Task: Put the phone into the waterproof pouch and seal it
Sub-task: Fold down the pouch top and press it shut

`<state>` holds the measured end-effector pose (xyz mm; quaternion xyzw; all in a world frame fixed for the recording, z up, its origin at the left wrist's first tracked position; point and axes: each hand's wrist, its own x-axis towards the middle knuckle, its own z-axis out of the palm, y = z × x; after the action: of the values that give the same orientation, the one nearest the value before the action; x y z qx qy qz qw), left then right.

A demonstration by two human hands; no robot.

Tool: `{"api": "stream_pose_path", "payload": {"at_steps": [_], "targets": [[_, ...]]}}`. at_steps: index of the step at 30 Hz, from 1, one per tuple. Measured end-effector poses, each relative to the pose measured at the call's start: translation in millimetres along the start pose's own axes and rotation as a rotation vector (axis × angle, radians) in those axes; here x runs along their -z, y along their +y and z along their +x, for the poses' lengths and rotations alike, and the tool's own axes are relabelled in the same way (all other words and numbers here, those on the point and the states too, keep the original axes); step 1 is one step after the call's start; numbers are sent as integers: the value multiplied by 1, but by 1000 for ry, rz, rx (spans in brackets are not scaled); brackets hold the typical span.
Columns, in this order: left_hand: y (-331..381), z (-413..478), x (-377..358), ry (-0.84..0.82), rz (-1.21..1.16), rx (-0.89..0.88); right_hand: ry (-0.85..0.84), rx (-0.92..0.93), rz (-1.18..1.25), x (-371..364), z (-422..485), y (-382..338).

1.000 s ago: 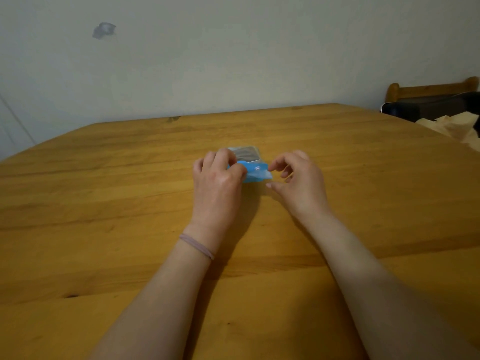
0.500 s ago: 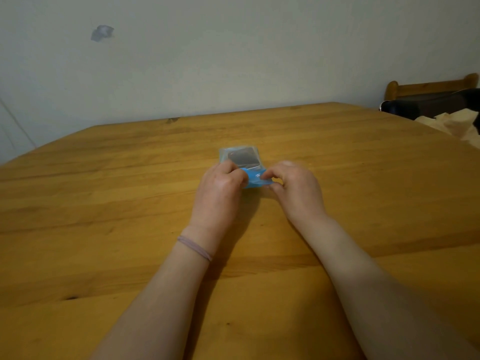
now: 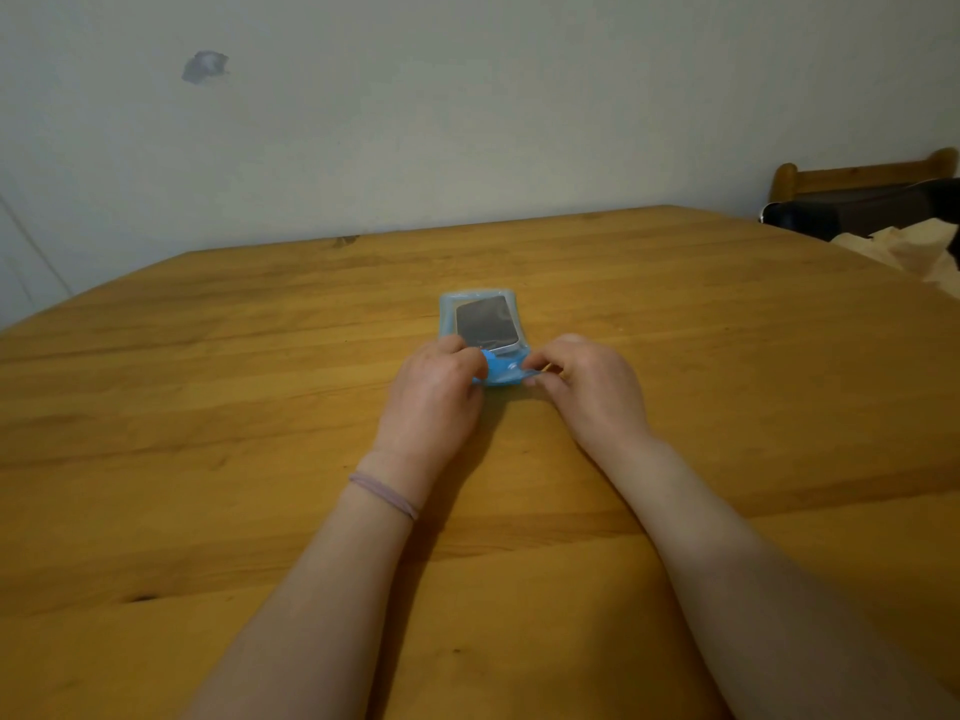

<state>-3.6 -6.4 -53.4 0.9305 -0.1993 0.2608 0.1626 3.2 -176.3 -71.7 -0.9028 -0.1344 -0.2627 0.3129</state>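
Wall (image 3: 467,122): plain, pale grey-green, behind the counter's far edge.
Wall mark (image 3: 204,66): small greyish patch, high on the left.
Counter (image 3: 208,407): honey-coloured wooden planks with knots and dark grain lines.
Wooden rail (image 3: 862,171): far right, rounded ends; chair or bed, cannot tell.
Dark bulk (image 3: 841,213): just below the rail.
Pale crumpled material (image 3: 904,249): beside the dark bulk.
Light: dim, soft, even.
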Motion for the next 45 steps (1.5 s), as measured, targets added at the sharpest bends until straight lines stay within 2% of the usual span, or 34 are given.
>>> {"api": "stream_pose_path", "payload": {"at_steps": [7, 16, 24, 34, 45], "targets": [[2, 3, 4, 166, -26, -36, 144, 63, 80, 4, 1, -5], [-1, 1, -2, 83, 26, -8, 69, 40, 119, -1, 2, -4], [-3, -4, -17, 41, -90, 157, -33, -137, 230, -5, 2, 0], [0, -4, -15, 43, -104, 157, -57, -176, 313, -6, 1, -6], [3, -3, -15, 78, -62, 91, -22, -38, 167, -8, -2, -10]]}}
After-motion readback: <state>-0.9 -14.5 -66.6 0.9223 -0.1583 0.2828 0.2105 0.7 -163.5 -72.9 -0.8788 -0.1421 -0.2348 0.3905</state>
